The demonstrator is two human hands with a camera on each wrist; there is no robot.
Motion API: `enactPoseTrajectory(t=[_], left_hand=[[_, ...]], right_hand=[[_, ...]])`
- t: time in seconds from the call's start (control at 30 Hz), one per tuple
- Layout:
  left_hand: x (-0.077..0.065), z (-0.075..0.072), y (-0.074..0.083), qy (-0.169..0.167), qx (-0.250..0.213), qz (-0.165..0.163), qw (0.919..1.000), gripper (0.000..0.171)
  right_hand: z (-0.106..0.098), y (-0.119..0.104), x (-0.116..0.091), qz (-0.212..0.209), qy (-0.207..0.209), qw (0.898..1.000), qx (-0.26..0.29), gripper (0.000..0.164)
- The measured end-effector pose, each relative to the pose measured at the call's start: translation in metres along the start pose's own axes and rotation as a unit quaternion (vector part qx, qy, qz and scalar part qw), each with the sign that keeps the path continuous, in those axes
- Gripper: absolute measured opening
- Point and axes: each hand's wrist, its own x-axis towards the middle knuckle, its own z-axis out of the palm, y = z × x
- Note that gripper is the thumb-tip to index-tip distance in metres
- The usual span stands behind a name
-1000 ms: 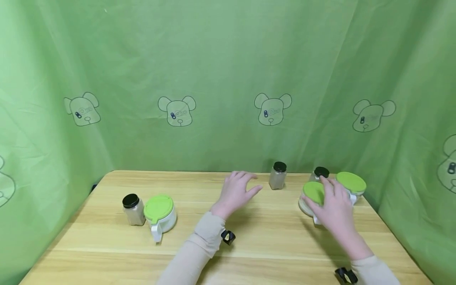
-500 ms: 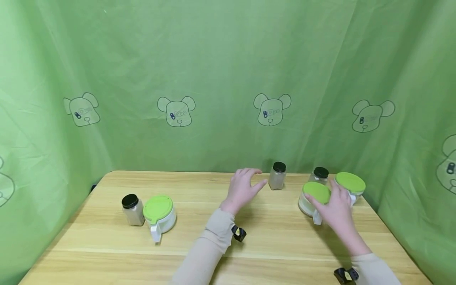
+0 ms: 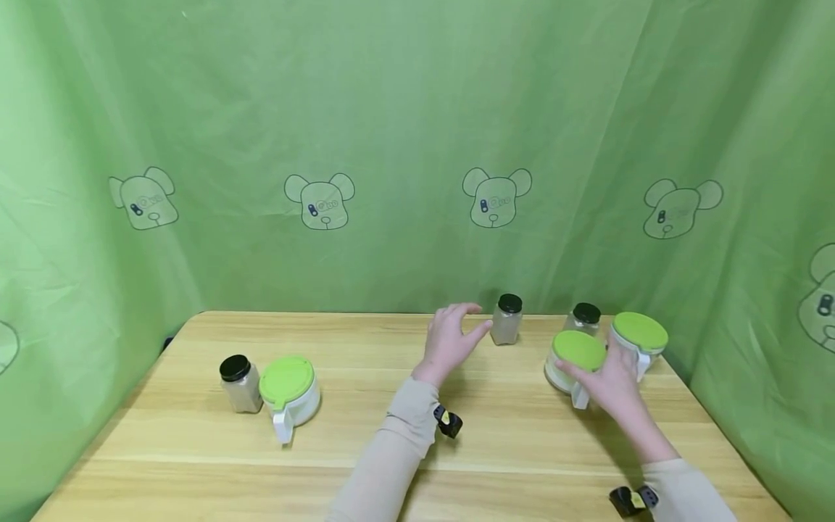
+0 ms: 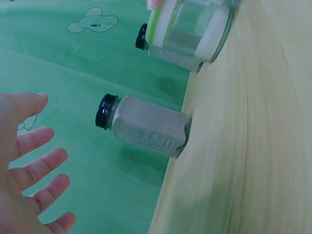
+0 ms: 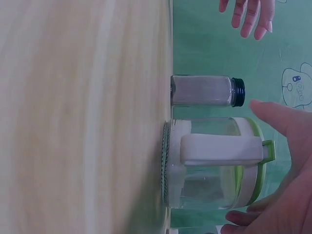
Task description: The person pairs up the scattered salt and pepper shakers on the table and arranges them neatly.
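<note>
My left hand hovers with fingers spread just left of a small glass jar with a black lid and pale contents. In the left wrist view a gap lies between its fingers and that jar's black lid. My right hand straddles a glass seasoning jar with a green lid and white handle, thumb to one side and fingers to the other. In the right wrist view the thumb stands off the jar, while the fingertips come close to its lid edge.
Behind the right-hand jar stand another black-lidded jar and a second green-lidded jar. At left, a black-lidded jar sits beside a green-lidded jar. A green curtain hangs behind the wooden table.
My left hand has moved right, closer to the middle black-lidded jar. My right hand has drawn slightly lower and right, uncovering more of the green lid. The jars stay in place.
</note>
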Motion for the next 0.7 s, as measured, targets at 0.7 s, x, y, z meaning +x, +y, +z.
enactPoseTrajectory(t=[0.7], left_hand=[[0.016, 0.033, -0.009, -0.013, -0.099, -0.07, 0.9925, 0.052]], right_hand=[[-0.002, 0.003, 0.002, 0.025, -0.082, 0.996, 0.031, 0.111]])
